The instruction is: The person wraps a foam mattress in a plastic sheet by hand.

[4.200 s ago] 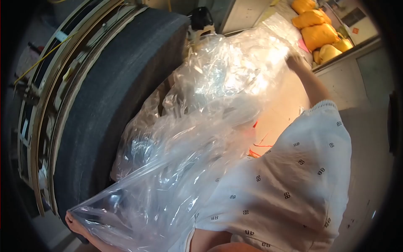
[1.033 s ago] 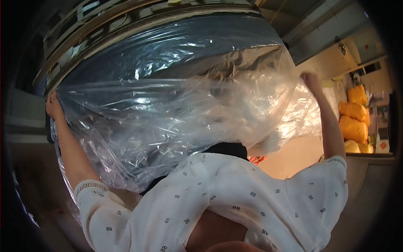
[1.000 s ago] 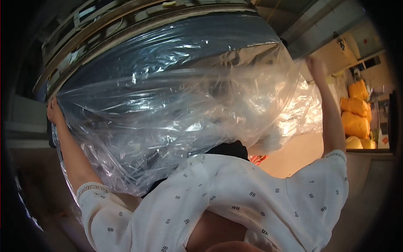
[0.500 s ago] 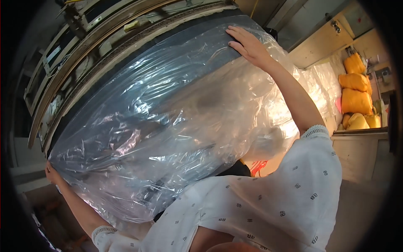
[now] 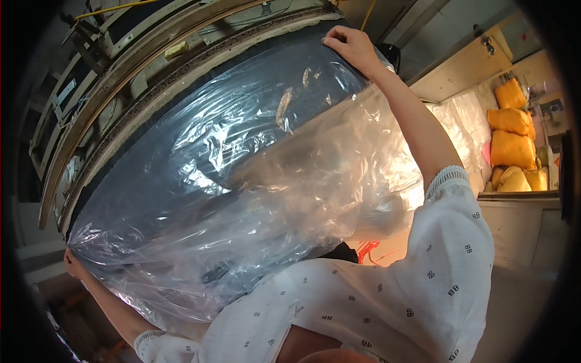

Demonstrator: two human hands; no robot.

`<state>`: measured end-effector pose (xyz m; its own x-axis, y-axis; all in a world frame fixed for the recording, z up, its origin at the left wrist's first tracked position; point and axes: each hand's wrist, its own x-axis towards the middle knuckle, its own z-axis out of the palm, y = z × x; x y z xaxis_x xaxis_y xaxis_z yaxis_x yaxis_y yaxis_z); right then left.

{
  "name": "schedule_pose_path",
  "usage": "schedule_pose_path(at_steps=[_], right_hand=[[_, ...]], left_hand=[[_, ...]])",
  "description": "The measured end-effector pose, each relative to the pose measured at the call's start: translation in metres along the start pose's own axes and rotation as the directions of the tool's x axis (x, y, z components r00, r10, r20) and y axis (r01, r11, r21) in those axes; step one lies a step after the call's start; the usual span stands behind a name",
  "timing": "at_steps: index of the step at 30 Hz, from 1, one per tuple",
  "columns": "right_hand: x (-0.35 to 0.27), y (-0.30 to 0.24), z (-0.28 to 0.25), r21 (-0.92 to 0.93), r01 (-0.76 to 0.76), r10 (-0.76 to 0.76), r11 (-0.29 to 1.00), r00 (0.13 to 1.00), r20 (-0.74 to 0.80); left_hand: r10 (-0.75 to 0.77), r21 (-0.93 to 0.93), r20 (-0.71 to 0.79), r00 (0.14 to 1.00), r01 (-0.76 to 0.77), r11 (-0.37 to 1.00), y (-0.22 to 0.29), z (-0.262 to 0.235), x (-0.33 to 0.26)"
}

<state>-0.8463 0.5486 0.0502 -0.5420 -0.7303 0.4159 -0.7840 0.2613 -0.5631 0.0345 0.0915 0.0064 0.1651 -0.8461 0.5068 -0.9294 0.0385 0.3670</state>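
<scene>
Plastic film (image 5: 260, 157) spreads over the middle of the frame, on a dark surface (image 5: 308, 32). Your left hand (image 5: 74, 265), at lower left, has its grip clamped on a gathered edge; your right hand (image 5: 354, 49), at upper centre, seems to pinch the far edge between thumb and finger. You appear to be stretching it flat, which calls for even tension between both hands. Orange sacks (image 5: 513, 149) are piled at the frame's right; you can't tell what's in them.
</scene>
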Motion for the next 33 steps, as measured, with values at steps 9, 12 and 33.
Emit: schedule_pose_path(at_steps=[9,12,33], right_hand=[[0.008,-0.003,0.015,-0.125,-0.046,0.033,0.991,0.994,-0.104],[0.008,0.003,0.022,-0.104,-0.023,0.012,0.994,0.995,-0.101],[0.068,0.033,0.048,0.301,-0.037,0.138,0.953,0.936,-0.323]], left_hand=[[-0.053,-0.350,0.040,0.998,0.063,0.935,0.014,-0.079,-0.038],[-0.030,-0.310,0.124,0.992,0.067,0.949,0.003,-0.128,-0.057],[-0.028,-0.449,0.074,0.997,0.058,0.892,0.025,0.030,0.019]])
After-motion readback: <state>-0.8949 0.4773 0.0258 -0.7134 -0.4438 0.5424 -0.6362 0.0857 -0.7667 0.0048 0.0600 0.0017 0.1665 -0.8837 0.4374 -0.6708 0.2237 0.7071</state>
